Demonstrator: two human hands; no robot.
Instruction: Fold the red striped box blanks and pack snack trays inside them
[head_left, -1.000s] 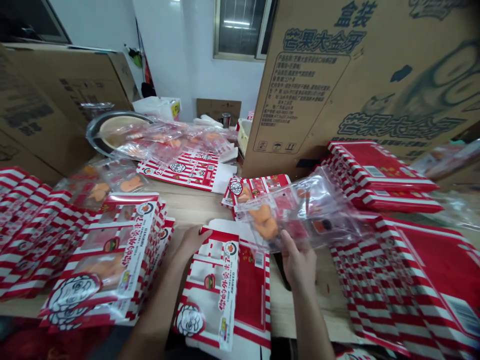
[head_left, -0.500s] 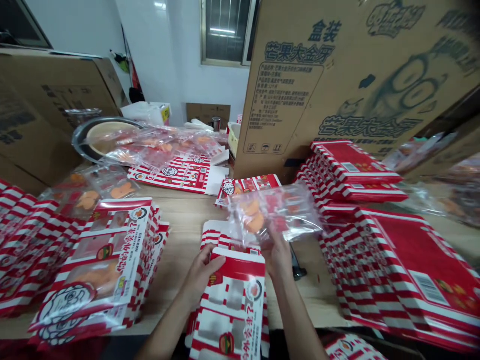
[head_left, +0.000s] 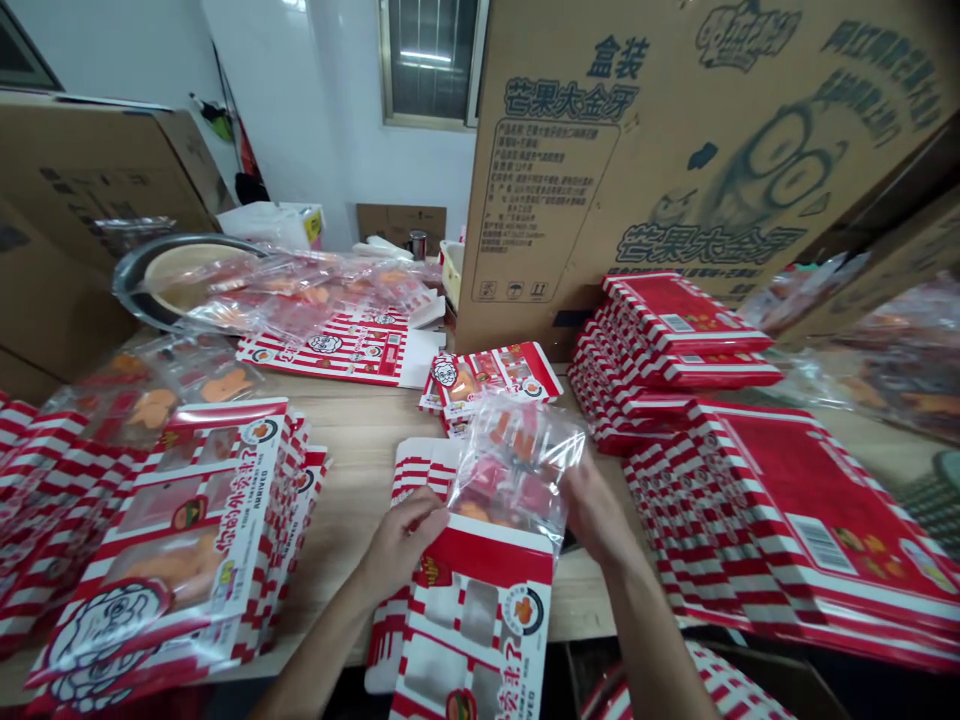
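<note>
Left hand: my left hand [head_left: 401, 548] is half closed, and its fingers [head_left: 429, 518] are just beside the left edge of the pack. I cannot tell if it grips.
Right hand: my right hand [head_left: 596, 517] holds the right side of the clear plastic pack [head_left: 517, 465] in a narrow grip.
Pack: it hangs tilted with orange pieces [head_left: 474, 510] inside, and its lower end is over the top edge of the open red-and-white paper box [head_left: 472, 625].
Around: stacks of red-and-white boxes [head_left: 780, 520] lie on the wooden table [head_left: 352, 450] at my right, and more stacked boxes [head_left: 172, 530] at my left.
</note>
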